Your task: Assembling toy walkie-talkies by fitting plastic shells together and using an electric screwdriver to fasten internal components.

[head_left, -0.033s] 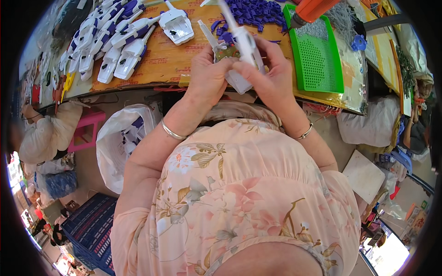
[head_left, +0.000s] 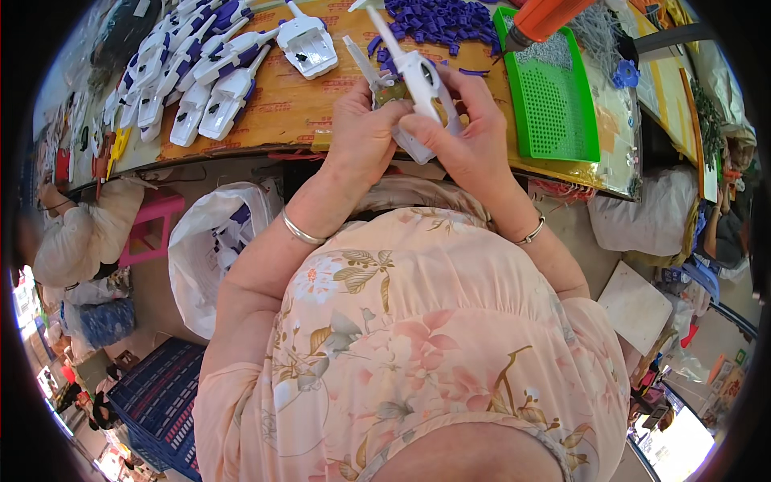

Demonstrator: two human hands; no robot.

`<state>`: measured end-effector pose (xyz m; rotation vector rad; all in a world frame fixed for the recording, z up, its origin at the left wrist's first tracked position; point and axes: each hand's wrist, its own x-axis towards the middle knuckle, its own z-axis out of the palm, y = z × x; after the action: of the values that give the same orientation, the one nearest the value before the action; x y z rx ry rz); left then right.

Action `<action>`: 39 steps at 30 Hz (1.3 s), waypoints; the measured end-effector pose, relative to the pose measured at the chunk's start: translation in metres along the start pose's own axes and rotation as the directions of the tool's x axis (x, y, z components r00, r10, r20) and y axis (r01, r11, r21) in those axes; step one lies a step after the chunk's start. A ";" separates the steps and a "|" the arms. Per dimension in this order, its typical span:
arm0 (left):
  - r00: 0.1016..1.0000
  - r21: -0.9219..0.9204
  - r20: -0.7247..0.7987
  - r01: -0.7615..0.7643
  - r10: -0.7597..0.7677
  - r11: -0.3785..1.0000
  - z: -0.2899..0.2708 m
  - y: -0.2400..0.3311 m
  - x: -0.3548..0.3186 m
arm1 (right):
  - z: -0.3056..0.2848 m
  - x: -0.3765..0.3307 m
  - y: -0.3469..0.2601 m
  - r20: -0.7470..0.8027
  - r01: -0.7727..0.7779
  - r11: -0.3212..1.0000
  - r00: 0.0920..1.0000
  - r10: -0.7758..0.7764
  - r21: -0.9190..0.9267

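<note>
Over the table's front edge, my left hand (head_left: 365,132) is closed round a white plastic shell (head_left: 363,62) with a long narrow stem; something greenish lies in its hollow. My right hand (head_left: 474,124) grips a second white half-shell (head_left: 418,79), with a thin stem and a dark oval opening. It is tilted over the first one, and the two are partly apart. My fingers hide most of where they meet. Purple plastic pieces (head_left: 442,24) lie heaped just beyond my hands.
White-and-purple casings (head_left: 181,68) pile up at the left, with a single white casing (head_left: 307,48) nearer the middle. On the right lie a green tray (head_left: 554,120) of small metal parts and an orange power tool (head_left: 542,18). A white sack (head_left: 193,257) stands below. Another person (head_left: 80,233) sits left.
The half-shell in my right hand has swung slightly left and is sharper now, showing its dark opening. My left hand has hardly moved.
</note>
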<state>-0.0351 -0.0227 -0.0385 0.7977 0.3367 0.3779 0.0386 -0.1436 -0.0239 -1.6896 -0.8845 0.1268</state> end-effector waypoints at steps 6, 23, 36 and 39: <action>0.996 -0.059 -0.081 0.018 -0.023 0.998 0.005 0.002 0.000 | 0.007 -0.005 -0.002 0.015 0.133 0.974 0.991 -0.133 -0.182; 0.994 -0.156 0.104 0.038 -0.021 0.987 0.003 0.014 -0.003 | 0.000 -0.005 -0.007 0.189 0.194 0.970 0.968 -0.166 -0.146; 0.986 -0.179 0.169 0.019 0.012 0.984 0.002 0.009 -0.005 | -0.006 -0.007 -0.007 0.165 0.217 0.963 0.968 -0.190 -0.160; 0.987 -0.183 0.158 0.052 -0.023 0.982 0.005 0.013 -0.006 | -0.006 -0.007 -0.007 0.178 0.226 0.960 0.964 -0.196 -0.168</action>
<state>-0.0412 -0.0206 -0.0251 0.6313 0.1669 0.3043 0.0334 -0.1521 -0.0183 -1.7628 -1.2248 0.0346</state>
